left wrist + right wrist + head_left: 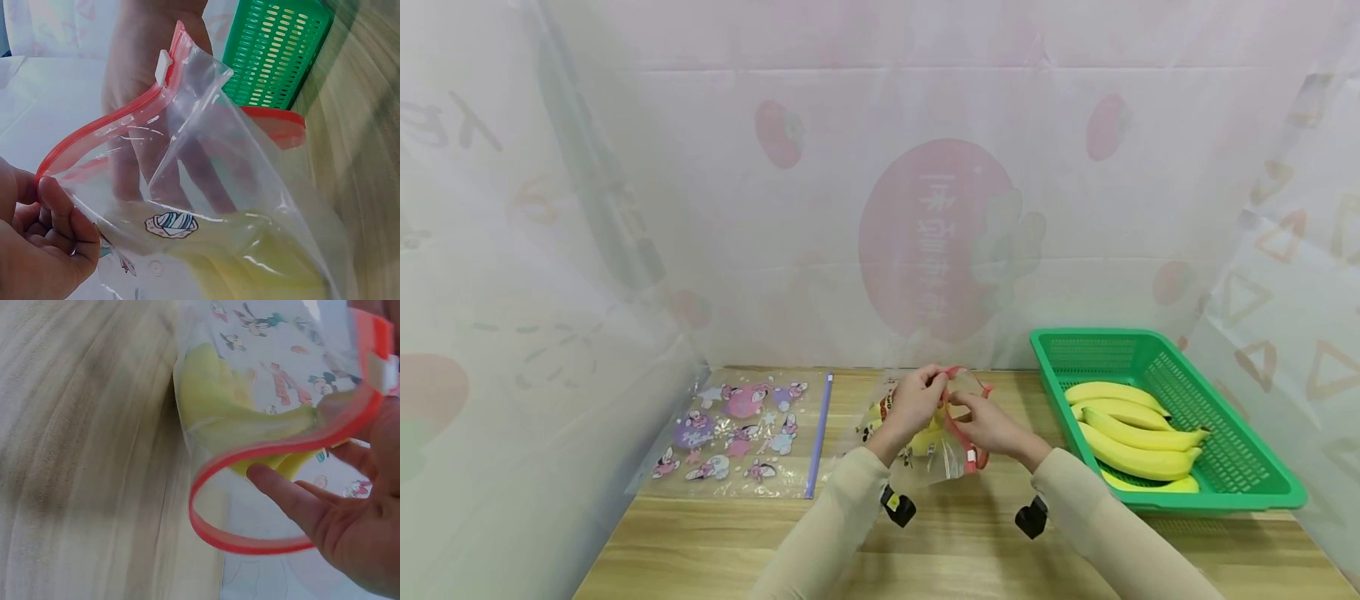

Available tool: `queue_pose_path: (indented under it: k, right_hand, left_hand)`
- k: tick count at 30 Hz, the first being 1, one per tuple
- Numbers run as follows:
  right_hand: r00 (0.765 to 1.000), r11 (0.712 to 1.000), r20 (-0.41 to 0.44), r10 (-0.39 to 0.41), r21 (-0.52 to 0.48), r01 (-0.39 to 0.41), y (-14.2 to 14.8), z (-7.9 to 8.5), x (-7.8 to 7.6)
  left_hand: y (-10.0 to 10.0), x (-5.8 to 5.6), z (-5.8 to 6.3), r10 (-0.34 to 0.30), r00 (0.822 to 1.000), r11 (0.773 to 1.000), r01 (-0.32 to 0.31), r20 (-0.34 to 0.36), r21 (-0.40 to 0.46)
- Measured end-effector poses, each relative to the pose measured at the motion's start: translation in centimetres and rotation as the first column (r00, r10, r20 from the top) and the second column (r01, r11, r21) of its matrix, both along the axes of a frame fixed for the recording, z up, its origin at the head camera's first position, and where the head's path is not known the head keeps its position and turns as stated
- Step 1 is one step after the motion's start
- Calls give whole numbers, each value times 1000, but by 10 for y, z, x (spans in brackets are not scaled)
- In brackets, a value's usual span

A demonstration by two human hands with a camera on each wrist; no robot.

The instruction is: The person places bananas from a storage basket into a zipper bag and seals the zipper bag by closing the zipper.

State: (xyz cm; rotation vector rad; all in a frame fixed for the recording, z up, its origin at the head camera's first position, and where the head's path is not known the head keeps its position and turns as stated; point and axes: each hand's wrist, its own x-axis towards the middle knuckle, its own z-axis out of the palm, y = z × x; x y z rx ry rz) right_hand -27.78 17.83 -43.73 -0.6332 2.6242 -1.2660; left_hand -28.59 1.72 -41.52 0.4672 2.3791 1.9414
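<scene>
A clear printed slider bag with a red zip rim is held mouth-up in the middle of the table, its mouth spread apart. My left hand pinches the red rim between thumb and fingers. Through that mouth reaches my right hand, its fingers extended down inside the bag. Yellow bananas lie within the bag, their stem ends toward the opening. In the right wrist view, the right thumb is right at the bananas, with no curled grip around them.
A green basket with several bananas stands to the right. Flat on the left lies a second clear printed bag with a purple zip strip. Patterned sheets surround the wooden table at back and sides.
</scene>
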Motion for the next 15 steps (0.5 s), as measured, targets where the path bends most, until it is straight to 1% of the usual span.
queue_pose_path:
  k: [3, 5, 7, 9, 13, 15]
  right_hand:
    - [998, 997, -36, -56, 46, 58, -3, 3, -2]
    - [997, 996, -24, -79, 45, 80, -4, 4, -3]
    - [996, 996, 15, -90, 17, 90, -5, 5, -4]
    - [995, 996, 63, -78, -28, 80, -5, 4, -5]
    - [993, 994, 114, -8, -103, 20, -3, 4, -6]
    - [989, 991, 146, 28, -134, -8, -3, 5, -7]
  left_hand:
    - [2, -1, 6, -10, 999, 1000, 11, -32, 16]
    - [3, -2, 8, -14, 999, 1000, 15, -48, 26]
    - [3, -3, 10, -8, 998, 999, 10, -59, 34]
    - [3, -4, 11, 3, 998, 999, -1, -61, 32]
    - [4, -4, 13, 24, 998, 999, -22, -62, 35]
    - [5, -5, 15, 24, 998, 999, -21, -64, 46]
